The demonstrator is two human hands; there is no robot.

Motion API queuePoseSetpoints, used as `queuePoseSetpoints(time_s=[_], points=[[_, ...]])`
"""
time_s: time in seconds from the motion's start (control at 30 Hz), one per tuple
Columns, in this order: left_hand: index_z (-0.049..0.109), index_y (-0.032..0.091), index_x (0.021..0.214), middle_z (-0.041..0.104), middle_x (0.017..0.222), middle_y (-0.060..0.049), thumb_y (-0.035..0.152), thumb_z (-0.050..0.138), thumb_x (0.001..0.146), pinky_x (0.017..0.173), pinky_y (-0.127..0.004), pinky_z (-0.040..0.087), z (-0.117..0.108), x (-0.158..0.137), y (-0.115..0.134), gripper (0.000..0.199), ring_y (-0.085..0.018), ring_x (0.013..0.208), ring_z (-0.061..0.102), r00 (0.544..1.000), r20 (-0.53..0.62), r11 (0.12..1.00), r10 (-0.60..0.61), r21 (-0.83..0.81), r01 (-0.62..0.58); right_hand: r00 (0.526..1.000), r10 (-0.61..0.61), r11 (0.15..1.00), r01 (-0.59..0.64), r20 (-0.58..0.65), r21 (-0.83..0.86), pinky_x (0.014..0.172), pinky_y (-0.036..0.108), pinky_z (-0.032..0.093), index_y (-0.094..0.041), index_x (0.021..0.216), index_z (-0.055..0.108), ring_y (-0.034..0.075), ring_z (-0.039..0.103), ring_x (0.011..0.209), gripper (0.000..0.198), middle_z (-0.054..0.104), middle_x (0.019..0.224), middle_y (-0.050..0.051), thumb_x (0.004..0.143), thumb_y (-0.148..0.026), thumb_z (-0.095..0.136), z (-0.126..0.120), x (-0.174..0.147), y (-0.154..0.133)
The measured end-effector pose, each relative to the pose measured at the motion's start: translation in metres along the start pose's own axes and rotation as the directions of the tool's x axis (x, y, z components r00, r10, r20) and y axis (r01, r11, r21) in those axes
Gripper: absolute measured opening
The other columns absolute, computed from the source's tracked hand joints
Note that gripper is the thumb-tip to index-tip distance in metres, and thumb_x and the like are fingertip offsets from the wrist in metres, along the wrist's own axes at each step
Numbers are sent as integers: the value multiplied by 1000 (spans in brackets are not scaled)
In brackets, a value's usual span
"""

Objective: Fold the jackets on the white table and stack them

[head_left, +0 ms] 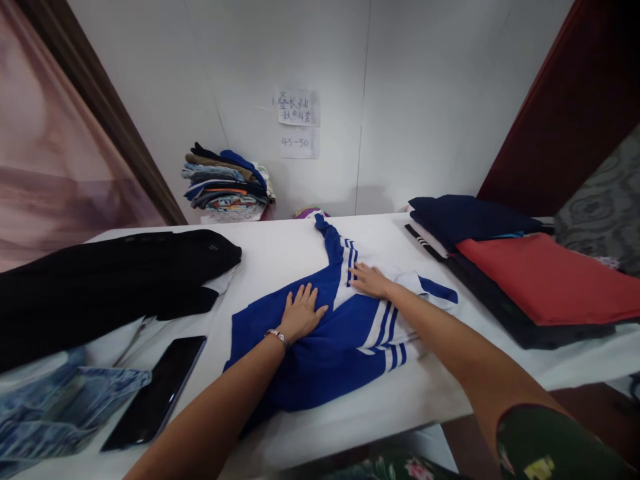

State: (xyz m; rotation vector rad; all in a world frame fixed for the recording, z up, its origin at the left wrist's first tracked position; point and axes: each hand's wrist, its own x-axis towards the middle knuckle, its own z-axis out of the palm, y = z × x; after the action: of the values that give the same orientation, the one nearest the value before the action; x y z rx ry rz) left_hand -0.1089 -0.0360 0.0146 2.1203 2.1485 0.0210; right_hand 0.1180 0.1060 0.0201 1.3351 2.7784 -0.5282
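A blue and white jacket [310, 373] with white stripes lies spread across the middle of the white table. My left hand [301, 313] rests flat on its blue part, fingers spread, with a bracelet on the wrist. Over the striped and white part, my right hand [370, 280] lies with its fingers stretched out, touching the cloth. One sleeve points toward the wall and is bunched near its cuff. A white part with a blue edge sticks out to the right, partly behind my right forearm.
Black clothing [125, 267] lies at the left, with a dark phone [157, 393] and blue denim [75, 400] in front. Folded clothes [230, 180] are piled at the back left. At the right is a stack with a red garment [555, 277] and a navy garment [475, 217].
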Motion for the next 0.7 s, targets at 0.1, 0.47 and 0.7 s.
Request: queuePoseSetpoints(time_s=[0.1,0.47,0.7], points=[[33,14,153,25,162,-15,54,30,97,121,-54,14,3,1,-1,69,-30,151,18,1000,-15,1000,6,8,-6,988,143,984,-148,-56,-96,120,55,11,-25,155,32,29,11,152,64,17,165,10,99,-57,30,-4,-15,39],[32,13,154,24,162,-14,53,29,97,120,-55,16,-1,3,0,69,-30,151,18,1000,-3,1000,2,19,-2,972,203,970,-216,-121,-108,120,55,11,-26,152,37,28,14,152,63,22,164,10,99,-58,26,-14,-37,64],[35,14,153,26,162,-15,52,30,97,120,-55,17,1,2,2,68,-31,151,20,1000,-14,1000,3,29,-3,907,387,918,-396,-166,-29,119,58,15,-30,150,39,28,18,151,58,24,164,8,99,-56,32,-7,-73,97]])
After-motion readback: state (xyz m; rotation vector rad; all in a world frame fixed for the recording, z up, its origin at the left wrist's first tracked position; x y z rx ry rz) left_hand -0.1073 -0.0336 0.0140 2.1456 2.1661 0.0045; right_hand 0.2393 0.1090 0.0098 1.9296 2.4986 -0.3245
